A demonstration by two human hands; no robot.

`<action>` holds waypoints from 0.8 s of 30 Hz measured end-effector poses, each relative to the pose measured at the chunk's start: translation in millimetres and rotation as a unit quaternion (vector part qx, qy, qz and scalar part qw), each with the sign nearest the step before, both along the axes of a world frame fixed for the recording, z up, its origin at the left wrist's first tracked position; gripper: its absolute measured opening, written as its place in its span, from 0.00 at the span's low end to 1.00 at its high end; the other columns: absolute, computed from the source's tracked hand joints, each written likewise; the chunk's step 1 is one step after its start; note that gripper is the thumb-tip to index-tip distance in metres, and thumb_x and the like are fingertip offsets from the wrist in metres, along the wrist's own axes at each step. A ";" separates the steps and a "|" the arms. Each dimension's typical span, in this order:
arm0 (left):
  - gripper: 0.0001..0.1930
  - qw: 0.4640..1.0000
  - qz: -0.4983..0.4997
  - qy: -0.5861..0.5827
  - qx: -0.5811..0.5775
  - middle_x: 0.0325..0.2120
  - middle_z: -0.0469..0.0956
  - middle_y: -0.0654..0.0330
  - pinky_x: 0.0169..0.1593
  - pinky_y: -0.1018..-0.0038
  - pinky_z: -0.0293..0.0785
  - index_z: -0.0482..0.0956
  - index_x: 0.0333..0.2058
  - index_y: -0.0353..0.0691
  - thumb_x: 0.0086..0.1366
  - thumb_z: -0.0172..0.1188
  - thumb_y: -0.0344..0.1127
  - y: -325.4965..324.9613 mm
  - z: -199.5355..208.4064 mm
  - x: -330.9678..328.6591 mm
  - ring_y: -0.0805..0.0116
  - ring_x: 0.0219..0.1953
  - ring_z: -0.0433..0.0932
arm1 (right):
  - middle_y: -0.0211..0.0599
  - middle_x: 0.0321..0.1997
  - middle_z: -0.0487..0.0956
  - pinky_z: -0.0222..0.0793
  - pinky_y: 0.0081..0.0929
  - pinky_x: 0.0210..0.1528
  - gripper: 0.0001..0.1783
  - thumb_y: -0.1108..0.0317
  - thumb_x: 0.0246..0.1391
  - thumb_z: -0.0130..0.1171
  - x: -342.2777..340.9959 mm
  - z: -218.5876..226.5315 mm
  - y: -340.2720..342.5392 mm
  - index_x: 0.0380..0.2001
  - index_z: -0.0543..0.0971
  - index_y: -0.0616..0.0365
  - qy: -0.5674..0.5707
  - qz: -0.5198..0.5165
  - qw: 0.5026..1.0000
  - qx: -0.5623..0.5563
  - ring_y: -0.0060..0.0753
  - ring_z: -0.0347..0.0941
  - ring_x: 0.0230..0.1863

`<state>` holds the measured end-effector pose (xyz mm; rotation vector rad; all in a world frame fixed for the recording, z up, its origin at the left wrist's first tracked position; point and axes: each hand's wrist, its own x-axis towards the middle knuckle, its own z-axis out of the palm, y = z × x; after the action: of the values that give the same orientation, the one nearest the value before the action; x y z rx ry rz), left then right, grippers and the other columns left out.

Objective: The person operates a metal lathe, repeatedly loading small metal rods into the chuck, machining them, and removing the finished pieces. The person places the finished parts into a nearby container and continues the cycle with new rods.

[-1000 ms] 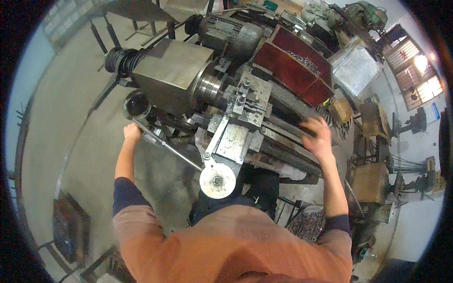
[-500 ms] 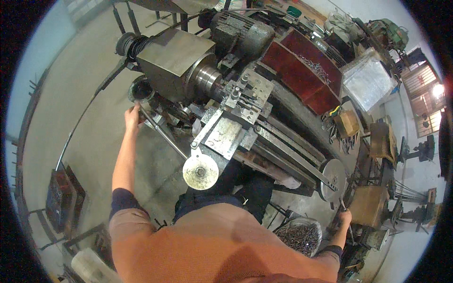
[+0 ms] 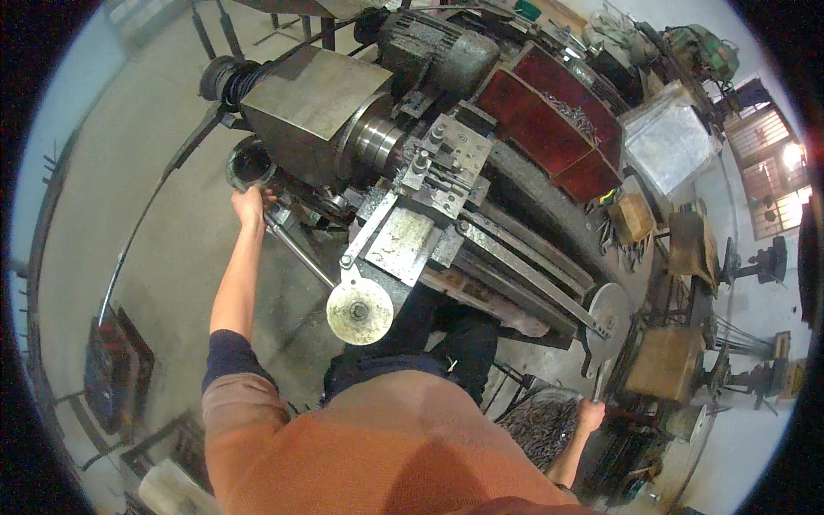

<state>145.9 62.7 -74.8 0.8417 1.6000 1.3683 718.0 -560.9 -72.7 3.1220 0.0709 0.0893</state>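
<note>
My left hand (image 3: 251,206) is closed, its fingers curled just below a dark round cup-like opening (image 3: 250,161) on the lathe-like machine (image 3: 318,90). What those fingers grip is hidden. A metal lever (image 3: 300,251) runs from beside this hand down to the pale round disc (image 3: 360,311). At the lower right, my right hand (image 3: 590,415) is wrapped around a crank handle (image 3: 598,384), which hangs below a larger grey disc (image 3: 608,316). Between the hands lies the metal slide (image 3: 402,242) with its bolted tool block (image 3: 455,154).
A red metal bin (image 3: 549,120) with small metal pieces stands behind the machine. A basket of metal parts (image 3: 541,425) sits beside my right forearm. The motor (image 3: 438,56) is at the back, and cardboard boxes (image 3: 665,365) stand at the right.
My right hand has swung down and left with the crank handle. My left hand has shifted up slightly toward the cup-like opening, and the lever's upper end now shows beside it.
</note>
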 end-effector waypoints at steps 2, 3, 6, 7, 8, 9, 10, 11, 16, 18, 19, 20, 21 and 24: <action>0.09 1.000 -0.006 0.005 0.007 0.18 0.74 0.52 0.17 0.73 0.70 0.66 0.32 0.28 0.51 0.47 0.24 2.5 -5.9 -1.4 0.65 0.13 0.73 | 0.55 0.35 0.76 0.66 0.43 0.42 0.23 0.56 0.33 0.53 0.1 2.9 1.1 0.30 0.76 0.64 0.006 -0.002 1.000 0.003 0.55 0.72 0.39; 0.09 1.000 -0.009 0.007 0.010 0.18 0.74 0.52 0.17 0.73 0.70 0.66 0.32 0.28 0.51 0.48 0.24 3.5 -9.2 -2.0 0.65 0.13 0.73 | 0.55 0.35 0.76 0.67 0.43 0.42 0.23 0.56 0.33 0.53 0.1 4.8 1.1 0.30 0.76 0.64 0.016 -0.004 1.000 0.011 0.55 0.72 0.39; 0.09 1.000 -0.015 0.005 0.022 0.18 0.74 0.53 0.17 0.73 0.69 0.67 0.32 0.28 0.51 0.48 0.24 7.0 -14.4 -0.4 0.65 0.13 0.73 | 0.56 0.35 0.76 0.67 0.43 0.42 0.23 0.56 0.32 0.53 -4.6 10.8 3.2 0.31 0.76 0.64 0.023 -0.018 1.000 0.010 0.55 0.72 0.40; 0.09 0.999 -0.003 -0.022 0.024 0.18 0.74 0.53 0.17 0.73 0.70 0.67 0.32 0.28 0.50 0.48 0.24 9.1 -14.4 -0.6 0.65 0.13 0.73 | 0.56 0.35 0.76 0.67 0.43 0.42 0.23 0.56 0.32 0.53 -6.1 10.9 5.5 0.31 0.76 0.64 0.023 -0.022 0.999 0.008 0.55 0.72 0.40; 0.09 0.998 0.008 -0.050 0.027 0.18 0.74 0.53 0.17 0.73 0.70 0.68 0.32 0.28 0.50 0.48 0.24 11.4 -15.0 0.1 0.65 0.13 0.73 | 0.57 0.35 0.76 0.67 0.43 0.42 0.23 0.57 0.33 0.53 -7.5 12.4 7.1 0.31 0.76 0.64 0.025 -0.023 0.999 0.004 0.56 0.72 0.40; 0.09 0.996 0.018 -0.079 0.029 0.18 0.74 0.53 0.17 0.73 0.70 0.68 0.32 0.28 0.50 0.48 0.24 13.0 -15.8 1.2 0.65 0.13 0.73 | 0.57 0.35 0.76 0.67 0.43 0.42 0.23 0.57 0.33 0.53 -9.0 14.8 7.9 0.31 0.77 0.64 0.026 -0.024 0.999 0.000 0.56 0.72 0.40; 0.09 0.998 0.008 -0.055 0.039 0.17 0.74 0.53 0.17 0.73 0.71 0.68 0.31 0.28 0.50 0.48 0.24 14.3 -18.3 0.5 0.65 0.13 0.73 | 0.57 0.35 0.76 0.67 0.43 0.42 0.23 0.57 0.33 0.53 -10.7 16.4 7.7 0.31 0.77 0.63 0.028 -0.025 0.999 -0.004 0.56 0.72 0.40; 0.08 0.998 0.000 -0.030 0.052 0.17 0.74 0.53 0.17 0.73 0.71 0.69 0.31 0.27 0.50 0.47 0.24 15.7 -21.1 -3.7 0.65 0.13 0.74 | 0.57 0.35 0.76 0.67 0.43 0.42 0.23 0.57 0.33 0.54 -10.7 14.8 8.4 0.31 0.77 0.63 0.024 -0.018 1.000 0.003 0.56 0.72 0.40; 0.07 0.983 -0.053 0.161 0.068 0.16 0.74 0.51 0.17 0.72 0.73 0.70 0.25 0.24 0.51 0.47 0.25 23.5 -44.0 -31.7 0.63 0.15 0.75 | 0.55 0.35 0.76 0.67 0.43 0.41 0.23 0.55 0.33 0.56 -14.1 24.0 13.5 0.30 0.77 0.64 0.052 0.017 0.997 0.054 0.57 0.72 0.39; 0.08 0.989 -0.056 0.132 0.024 0.16 0.74 0.50 0.17 0.71 0.73 0.70 0.23 0.23 0.51 0.46 0.25 16.6 -19.0 -6.1 0.62 0.15 0.75 | 0.51 0.32 0.76 0.67 0.44 0.38 0.24 0.52 0.34 0.58 0.0 2.3 -11.7 0.31 0.77 0.60 -0.033 0.032 0.999 -0.006 0.55 0.72 0.37; 0.08 0.991 -0.056 0.120 -0.010 0.16 0.74 0.49 0.17 0.71 0.73 0.70 0.21 0.22 0.51 0.46 0.25 5.6 5.2 4.6 0.62 0.15 0.75 | 0.50 0.31 0.76 0.67 0.44 0.38 0.24 0.51 0.35 0.58 11.2 -1.9 -22.4 0.31 0.77 0.60 -0.066 0.066 0.995 -0.025 0.54 0.72 0.36; 0.08 0.988 -0.064 0.140 0.031 0.16 0.74 0.49 0.17 0.71 0.73 0.70 0.22 0.22 0.51 0.46 0.25 13.5 -11.0 -4.4 0.62 0.15 0.75 | 0.49 0.30 0.76 0.67 0.44 0.37 0.24 0.50 0.35 0.58 27.0 -4.1 -28.9 0.31 0.77 0.59 -0.100 0.099 0.989 -0.042 0.54 0.72 0.36; 0.08 0.981 -0.063 0.167 0.071 0.15 0.73 0.50 0.17 0.71 0.73 0.70 0.22 0.21 0.50 0.46 0.25 22.6 -34.7 -28.5 0.61 0.15 0.75 | 0.48 0.29 0.75 0.68 0.44 0.36 0.23 0.50 0.36 0.58 53.6 -2.7 -21.0 0.30 0.76 0.59 -0.078 0.124 0.987 -0.059 0.53 0.72 0.34; 0.07 0.983 -0.090 0.127 0.099 0.16 0.71 0.50 0.18 0.70 0.73 0.68 0.23 0.22 0.49 0.47 0.24 22.3 -42.4 -30.8 0.61 0.14 0.73 | 0.47 0.28 0.76 0.68 0.44 0.34 0.23 0.49 0.37 0.58 111.3 -1.7 -34.2 0.24 0.74 0.61 -0.111 0.186 0.969 -0.118 0.53 0.73 0.31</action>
<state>115.1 85.0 -117.2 1.2934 1.5476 1.3458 829.3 -595.2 -74.3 2.8007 0.6124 0.4001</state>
